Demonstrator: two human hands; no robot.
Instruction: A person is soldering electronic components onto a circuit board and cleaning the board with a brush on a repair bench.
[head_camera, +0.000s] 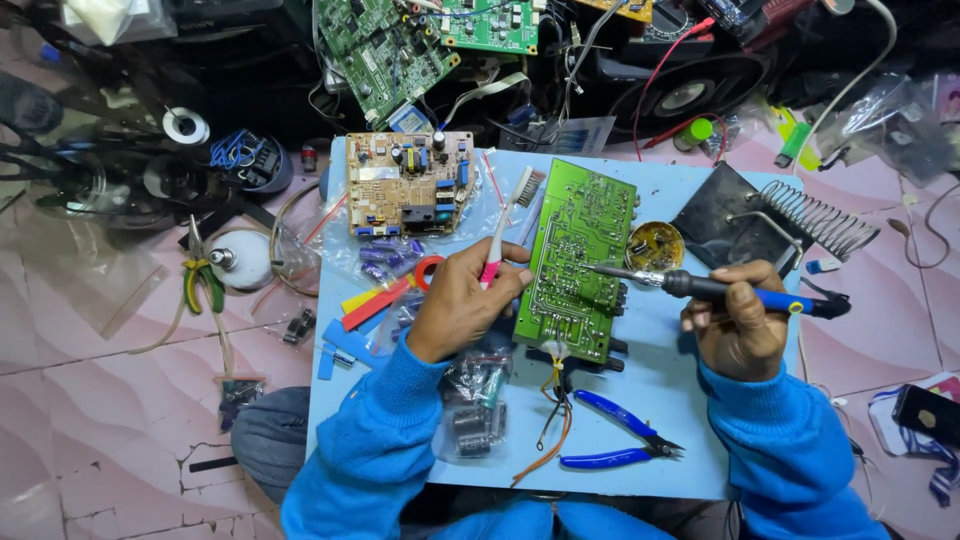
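A green circuit board (575, 255) lies solder side up on a light blue mat (660, 420). My left hand (462, 300) grips a pink and white toothbrush (505, 225), bristles up, and rests against the board's left edge. My right hand (738, 322) holds a blue-handled soldering iron (720, 290); its tip points left and touches the board's right side. Both sleeves are blue.
A tan circuit board (410, 183) lies at the mat's back left. A round flux tin (654, 245) and a coiled iron stand (790, 220) sit behind the iron. Blue cutters (620, 435) lie near the front. More boards and wires crowd the back; pliers (203, 280) lie left.
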